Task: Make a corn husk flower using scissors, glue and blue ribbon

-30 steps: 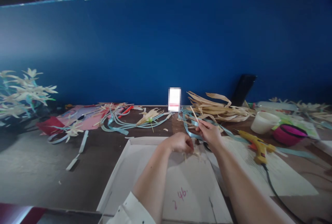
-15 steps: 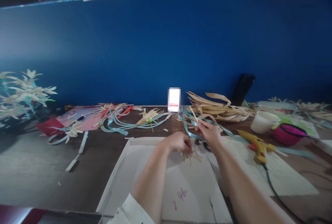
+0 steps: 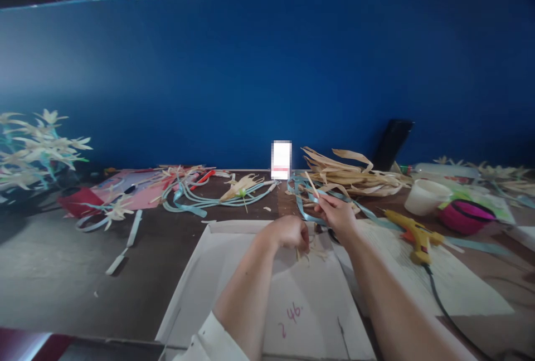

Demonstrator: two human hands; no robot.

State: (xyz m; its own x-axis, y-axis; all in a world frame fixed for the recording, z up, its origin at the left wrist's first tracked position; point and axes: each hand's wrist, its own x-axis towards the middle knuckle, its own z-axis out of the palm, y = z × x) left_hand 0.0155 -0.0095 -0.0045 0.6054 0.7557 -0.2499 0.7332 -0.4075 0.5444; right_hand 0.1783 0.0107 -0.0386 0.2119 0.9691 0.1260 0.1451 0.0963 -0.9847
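Observation:
My right hand (image 3: 336,215) pinches a thin pale straw strip (image 3: 311,183) that sticks up and to the left from its fingers. My left hand (image 3: 290,234) is curled shut just left of it, holding small straw pieces (image 3: 308,253) that hang down over the white cardboard tray (image 3: 209,283). Both hands hover above the far end of the tray, close together. Light blue ribbon (image 3: 301,205) lies right behind them.
A heap of dried straw leaves (image 3: 355,174) lies behind the hands. A yellow glue gun (image 3: 412,232) rests on paper to the right, near a white cup (image 3: 424,196) and pink bowl (image 3: 465,216). Ribbons and straw flowers (image 3: 39,149) crowd the left.
Both hands shifted only slightly; the left hand's straw pieces moved a little. Nothing was picked up or let go.

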